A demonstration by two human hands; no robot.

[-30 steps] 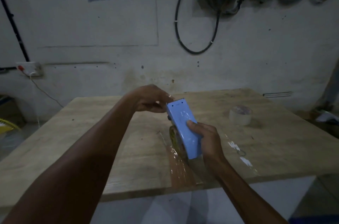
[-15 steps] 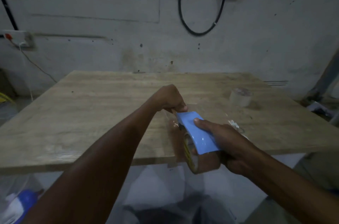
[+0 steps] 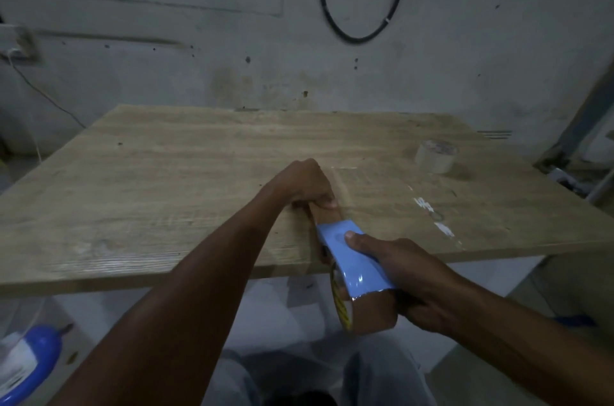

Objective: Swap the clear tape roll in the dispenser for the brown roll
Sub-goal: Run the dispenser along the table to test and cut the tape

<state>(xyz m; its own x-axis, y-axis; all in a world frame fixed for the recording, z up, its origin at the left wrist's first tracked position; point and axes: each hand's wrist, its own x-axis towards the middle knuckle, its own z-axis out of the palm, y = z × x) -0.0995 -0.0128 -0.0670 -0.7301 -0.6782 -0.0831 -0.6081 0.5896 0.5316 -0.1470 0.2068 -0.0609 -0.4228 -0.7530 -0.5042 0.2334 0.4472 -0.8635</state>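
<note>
A blue tape dispenser (image 3: 352,259) hangs just past the table's near edge, with my right hand (image 3: 408,276) gripping it from the right, forefinger laid along its top. The brown roll (image 3: 368,312) sits in the dispenser under its blue cover. A strip of brown tape (image 3: 327,214) runs from the dispenser's front up to my left hand (image 3: 305,184), which pinches its free end against the wooden table (image 3: 166,179). The clear roll (image 3: 435,156) stands on the table at the far right, away from both hands.
White paint marks (image 3: 435,216) dot the table right of the hands. A blue and white object (image 3: 30,359) lies on the floor at lower left. A black cable (image 3: 358,37) loops on the wall behind. My knees show below the table edge.
My right hand has drawn the dispenser back toward me and off the table edge, stretching out brown tape. My left hand stays on the table holding the tape end. The camera tilted down.
</note>
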